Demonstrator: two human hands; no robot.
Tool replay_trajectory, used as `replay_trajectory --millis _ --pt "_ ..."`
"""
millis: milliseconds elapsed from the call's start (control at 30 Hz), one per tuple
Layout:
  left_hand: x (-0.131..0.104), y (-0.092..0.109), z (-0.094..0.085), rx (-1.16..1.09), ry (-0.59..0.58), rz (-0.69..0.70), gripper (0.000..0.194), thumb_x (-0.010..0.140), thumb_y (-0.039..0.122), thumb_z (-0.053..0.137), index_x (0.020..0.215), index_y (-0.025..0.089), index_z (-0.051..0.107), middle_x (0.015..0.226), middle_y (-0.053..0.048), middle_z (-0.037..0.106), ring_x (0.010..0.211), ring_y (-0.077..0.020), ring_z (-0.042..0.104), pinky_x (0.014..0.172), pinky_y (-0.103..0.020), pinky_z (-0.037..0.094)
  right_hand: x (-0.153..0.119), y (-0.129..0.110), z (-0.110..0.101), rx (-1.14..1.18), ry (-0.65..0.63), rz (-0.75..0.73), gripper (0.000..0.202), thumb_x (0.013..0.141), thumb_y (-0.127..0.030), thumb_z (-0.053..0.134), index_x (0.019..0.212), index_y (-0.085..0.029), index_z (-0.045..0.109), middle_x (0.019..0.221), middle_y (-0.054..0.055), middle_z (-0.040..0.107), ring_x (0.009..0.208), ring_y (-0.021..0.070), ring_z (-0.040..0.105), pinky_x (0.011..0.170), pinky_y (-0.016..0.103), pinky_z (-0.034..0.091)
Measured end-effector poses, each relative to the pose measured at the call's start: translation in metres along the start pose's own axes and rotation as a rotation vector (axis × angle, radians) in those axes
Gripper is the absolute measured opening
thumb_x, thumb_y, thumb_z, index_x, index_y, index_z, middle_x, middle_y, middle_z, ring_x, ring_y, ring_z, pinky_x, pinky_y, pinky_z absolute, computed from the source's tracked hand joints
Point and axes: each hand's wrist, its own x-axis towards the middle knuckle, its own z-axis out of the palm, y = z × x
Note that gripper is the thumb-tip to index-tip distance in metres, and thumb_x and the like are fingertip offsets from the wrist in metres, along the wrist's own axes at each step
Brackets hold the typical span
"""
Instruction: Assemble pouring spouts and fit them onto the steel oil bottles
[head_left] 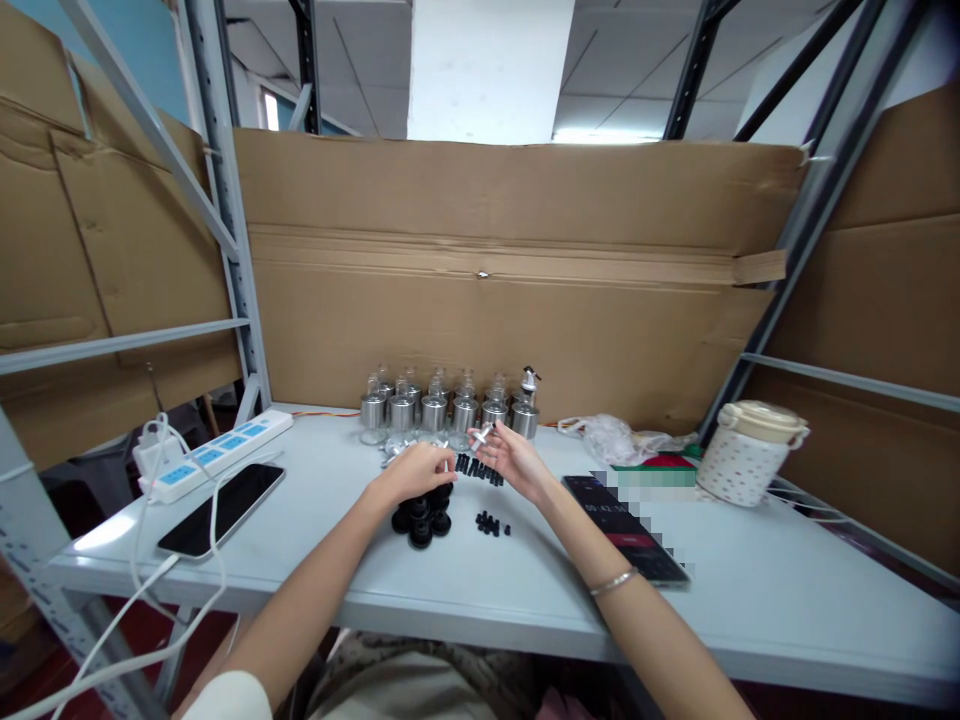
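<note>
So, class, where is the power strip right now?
In the head view, the power strip lies on the left side of the table, just behind the phone there.

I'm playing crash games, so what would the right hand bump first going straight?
The right hand would probably bump the silver cylinders with clear tops, though depth is hard to judge.

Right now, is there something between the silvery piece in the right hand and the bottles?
Nothing visible stands between the silvery piece in the right hand and the nearest bottles behind it. Small black cylinders lie nearer to you, and clear pieces lie farther left.
</note>
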Motion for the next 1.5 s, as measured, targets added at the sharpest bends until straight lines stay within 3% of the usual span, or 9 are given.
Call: replay_trajectory --millis 333,500,733,967,1300,1500 --pt "0.002 -0.009 0.003 -0.098 -0.008 0.065 0.01 0.08 0.025 0.056 0.083 0.018 0.063 0.063 0.003 0.058 0.06 -0.011 0.052 0.06 -0.02 0.034 0.0 0.0 0.0 0.0 0.014 0.02 0.02 0.092 -0.029 0.048 0.081 -0.016 0.058 0.091 0.01 0.071 0.076 0.0149 0.068 0.071 0.028 0.053" --pt "0.002 -0.01 0.002 -0.215 0.13 0.077 0.016 0.086 0.029 0.048 0.099 0.02 0.053 0.066 0.005 0.052 0.061 -0.0105 0.048 0.061 -0.02 0.035 0.0 0.0 -0.002 0.004 -0.022 0.071 0.029 0.094 -0.031 0.041 0.075 -0.016 0.057 0.091 0.009 0.071 0.074 0.0148 0.067 0.071 0.03 0.052" --pt "0.008 -0.01 0.005 -0.318 0.322 0.017 0.011 0.088 0.027 0.043 0.097 0.02 0.042 0.065 0.006 0.047 0.06 -0.0105 0.046 0.062 -0.022 0.036 -0.005 0.004 0.003 0.036 -0.192 0.105 0.027 0.094 -0.034 0.042 0.081 -0.016 0.058 0.094 0.008 0.07 0.078 0.0164 0.065 0.084 0.043 0.051" --pt "0.009 -0.009 0.007 -0.356 0.444 0.006 0.009 0.087 0.024 0.044 0.091 0.02 0.038 0.067 0.006 0.048 0.06 -0.0095 0.047 0.062 -0.022 0.038 -0.01 0.008 0.015 0.099 -0.244 0.109 0.032 0.094 -0.036 0.039 0.078 -0.016 0.059 0.091 0.005 0.069 0.08 0.0156 0.063 0.09 0.045 0.047" --pt "0.006 0.0 0.008 -0.424 0.336 0.051 0.013 0.092 0.027 0.032 0.1 0.019 0.04 0.075 0.003 0.052 0.061 -0.0094 0.052 0.066 -0.024 0.044 -0.009 0.007 0.015 0.125 -0.182 0.061 0.031 0.093 -0.037 0.041 0.072 -0.019 0.056 0.089 0.004 0.069 0.075 0.0154 0.064 0.08 0.036 0.049" --pt "0.003 -0.003 0.0 -0.155 0.307 0.208 0.016 0.088 0.019 0.039 0.09 0.016 0.054 0.086 -0.004 0.056 0.077 -0.0137 0.054 0.074 -0.026 0.042 -0.009 0.004 0.014 0.163 -0.113 0.037 0.033 0.095 -0.033 0.036 0.071 -0.018 0.055 0.084 0.005 0.07 0.072 0.0159 0.064 0.079 0.037 0.05"
